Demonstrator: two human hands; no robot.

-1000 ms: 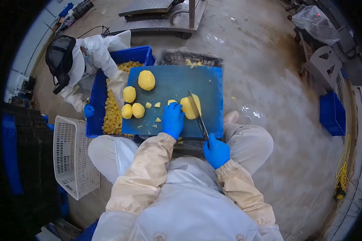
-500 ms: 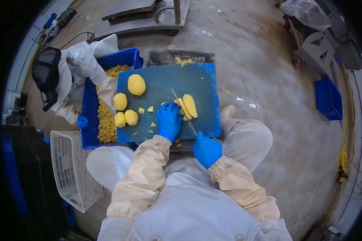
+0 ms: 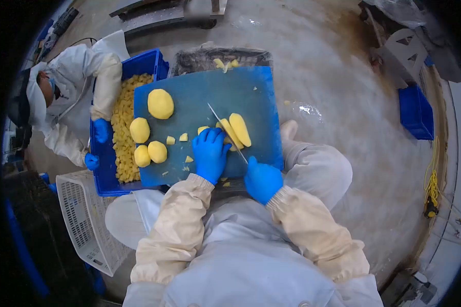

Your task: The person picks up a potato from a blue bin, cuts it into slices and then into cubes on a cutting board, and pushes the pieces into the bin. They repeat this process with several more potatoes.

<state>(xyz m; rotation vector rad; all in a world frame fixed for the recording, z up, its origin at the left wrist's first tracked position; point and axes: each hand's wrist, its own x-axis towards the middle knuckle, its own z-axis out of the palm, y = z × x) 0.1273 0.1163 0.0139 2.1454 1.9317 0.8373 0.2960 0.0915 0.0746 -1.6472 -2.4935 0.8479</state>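
Note:
My right hand (image 3: 263, 180), in a blue glove, is closed round the handle of a knife (image 3: 234, 140), whose long thin blade slants up and left across the board. My left hand (image 3: 210, 155), also gloved, has its fingers bent over cut potato pieces just left of the blade; they partly hide them. Right of the blade lies a long potato slab (image 3: 239, 130), with another cut piece (image 3: 224, 126) beside it under the blade. On the left of the blue-green cutting board (image 3: 194, 97) sit several peeled potatoes (image 3: 160, 104) and a few small chunks (image 3: 184, 137).
A blue crate (image 3: 98, 169) of potato cubes (image 3: 127, 128) stands left of the board. Beside it a co-worker in white bends over, with blue-gloved hands (image 3: 101, 131) at its edge. Nearer me is a white slatted basket (image 3: 82, 220). A dark lined crate (image 3: 184, 60) lies behind the board.
The co-worker's arm has drawn back from beside the board to the crate's left side. The view has shifted slightly. My hands keep nearly the same places on the board, with the knife still among the pieces.

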